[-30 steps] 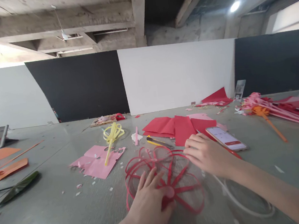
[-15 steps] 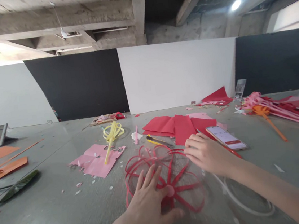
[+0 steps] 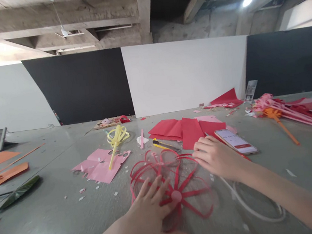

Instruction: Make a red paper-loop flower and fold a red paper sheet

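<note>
- Head view, principal item: red loop piece, made of paper strips around a pale pink disc; it lies on the grey table, near, at centre. Roughly round, so I find no clear long axis.
- Left hand: nearer to the disc, which lies just right of its fingertips; fingers spread loosely over the left loops, gripping nothing that I can see.
- Right hand: at the piece's far right edge, fingers curled; a strip runs to the fingertips, though I cannot tell whether they pinch it. The disc lies nearer and to the left of them.
- Utility knife: just beyond the loops.
- Red sheets and phone: beyond the right hand.
- Yellow strip piece: far left of the loops, its stem across a holed pink sheet.
- Holder of sorts: a flat board, far left of centre, bearing paper scraps.
</note>
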A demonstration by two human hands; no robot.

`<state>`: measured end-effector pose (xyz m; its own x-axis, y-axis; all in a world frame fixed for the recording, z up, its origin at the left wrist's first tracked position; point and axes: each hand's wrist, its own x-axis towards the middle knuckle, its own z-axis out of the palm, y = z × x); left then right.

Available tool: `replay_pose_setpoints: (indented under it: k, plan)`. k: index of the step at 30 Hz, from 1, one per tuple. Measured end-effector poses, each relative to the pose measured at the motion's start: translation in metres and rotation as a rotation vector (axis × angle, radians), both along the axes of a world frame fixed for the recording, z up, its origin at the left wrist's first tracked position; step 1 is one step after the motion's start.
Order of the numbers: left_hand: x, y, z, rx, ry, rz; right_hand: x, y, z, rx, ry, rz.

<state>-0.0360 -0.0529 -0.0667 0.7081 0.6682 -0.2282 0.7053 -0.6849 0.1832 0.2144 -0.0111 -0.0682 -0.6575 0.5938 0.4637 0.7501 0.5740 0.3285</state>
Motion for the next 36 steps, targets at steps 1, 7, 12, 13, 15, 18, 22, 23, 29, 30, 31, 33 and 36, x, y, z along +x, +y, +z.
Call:
replay_pose_setpoints:
  k: [1,7,12,13,15,18,22,23,29,30,31,33,36]
  plan:
    - [-0.001,0.000,0.002,-0.031,0.015,-0.013,0.000,0.000,0.000,-0.002,0.003,0.001]
    - [0.001,0.002,0.004,-0.021,-0.037,0.005,-0.008,-0.003,-0.006,-0.104,0.086,0.044]
    - [0.003,0.000,0.003,-0.086,-0.055,-0.084,-0.026,-0.013,-0.024,-0.407,0.104,0.315]
    - [0.003,-0.001,0.002,-0.102,-0.051,-0.093,-0.029,-0.015,-0.027,-0.457,0.088,0.344]
    - [0.003,-0.003,0.001,-0.110,-0.048,-0.099,-0.033,-0.017,-0.034,-0.532,0.059,0.348]
    - [0.004,-0.004,0.002,-0.120,-0.039,-0.094,-0.037,-0.019,-0.039,-0.613,0.024,0.319]
    - [0.005,-0.003,0.008,-0.129,0.002,-0.042,-0.040,-0.021,-0.036,-0.683,-0.019,0.268]
    - [0.005,-0.002,0.009,-0.121,0.015,-0.031,-0.041,-0.022,-0.035,-0.696,-0.027,0.259]
    - [0.003,-0.002,0.005,-0.057,-0.016,-0.034,-0.042,-0.024,-0.031,-0.738,0.004,0.234]
    - [0.002,-0.003,0.004,-0.049,-0.034,-0.044,-0.042,-0.024,-0.031,-0.733,0.014,0.232]
    - [0.002,-0.003,0.003,-0.039,-0.049,-0.052,-0.042,-0.023,-0.032,-0.724,0.025,0.233]
    - [0.001,-0.004,0.001,-0.023,-0.064,-0.067,-0.042,-0.021,-0.035,-0.686,0.054,0.253]
    - [0.001,-0.004,0.001,-0.010,-0.083,-0.064,-0.042,-0.018,-0.042,-0.602,0.127,0.288]
